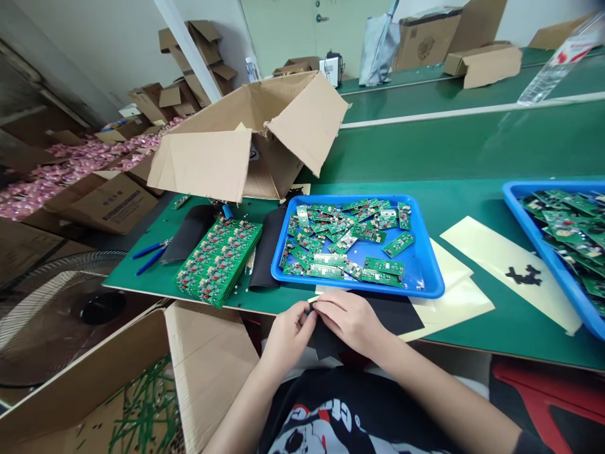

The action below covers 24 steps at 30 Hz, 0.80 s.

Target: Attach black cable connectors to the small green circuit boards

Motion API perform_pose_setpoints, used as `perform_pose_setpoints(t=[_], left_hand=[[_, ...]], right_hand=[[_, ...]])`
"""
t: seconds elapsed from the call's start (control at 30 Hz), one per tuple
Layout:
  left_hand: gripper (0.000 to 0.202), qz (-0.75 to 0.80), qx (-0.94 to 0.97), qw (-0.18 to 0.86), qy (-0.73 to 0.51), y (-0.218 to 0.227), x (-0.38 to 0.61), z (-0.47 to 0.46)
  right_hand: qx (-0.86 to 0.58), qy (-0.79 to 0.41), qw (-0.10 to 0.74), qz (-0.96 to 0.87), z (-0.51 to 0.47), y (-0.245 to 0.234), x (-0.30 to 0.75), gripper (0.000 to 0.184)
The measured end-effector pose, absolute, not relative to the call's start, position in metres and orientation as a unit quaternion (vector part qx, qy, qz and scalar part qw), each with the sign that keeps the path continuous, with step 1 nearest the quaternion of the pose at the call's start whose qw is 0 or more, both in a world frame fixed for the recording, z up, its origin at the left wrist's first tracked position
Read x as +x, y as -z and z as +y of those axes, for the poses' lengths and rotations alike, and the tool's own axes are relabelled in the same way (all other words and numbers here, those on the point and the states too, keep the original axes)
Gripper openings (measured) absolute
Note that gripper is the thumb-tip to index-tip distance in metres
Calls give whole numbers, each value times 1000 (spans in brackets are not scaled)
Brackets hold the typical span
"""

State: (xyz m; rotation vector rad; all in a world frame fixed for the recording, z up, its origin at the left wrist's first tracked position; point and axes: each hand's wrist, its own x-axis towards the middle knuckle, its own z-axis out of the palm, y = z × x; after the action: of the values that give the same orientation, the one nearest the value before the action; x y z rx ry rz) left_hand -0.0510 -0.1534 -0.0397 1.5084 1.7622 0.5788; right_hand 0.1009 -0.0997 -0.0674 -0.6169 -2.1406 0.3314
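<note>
My left hand [289,332] and my right hand [350,320] meet at the near edge of the green table [472,151], both pinching a black sheet [394,315] that hangs over the edge. The fingertips touch at its top left corner. Just beyond the hands stands a blue tray [420,268] holding several small green circuit boards [343,243]. To the left lies a stack of larger green circuit board panels [218,258].
An open cardboard box [255,139] sits tipped behind the panels. Blue-handled pliers [151,252] lie at the table's left end. Pale yellow backing sheets [501,258] lie right of the tray, and a second blue tray [529,221] at far right. A box with green strips [142,403] stands below left.
</note>
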Motion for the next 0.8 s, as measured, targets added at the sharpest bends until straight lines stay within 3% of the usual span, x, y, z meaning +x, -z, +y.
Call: perform_pose_setpoints(t=[0.4, 0.8], left_hand=[[21, 686, 587, 368, -220, 34, -50, -151], [24, 691, 523, 415, -277, 38, -55, -151]], right_hand=[[-235, -165, 424, -859, -97, 64, 101, 16], [-299, -352, 400, -791, -95, 57, 134, 10]])
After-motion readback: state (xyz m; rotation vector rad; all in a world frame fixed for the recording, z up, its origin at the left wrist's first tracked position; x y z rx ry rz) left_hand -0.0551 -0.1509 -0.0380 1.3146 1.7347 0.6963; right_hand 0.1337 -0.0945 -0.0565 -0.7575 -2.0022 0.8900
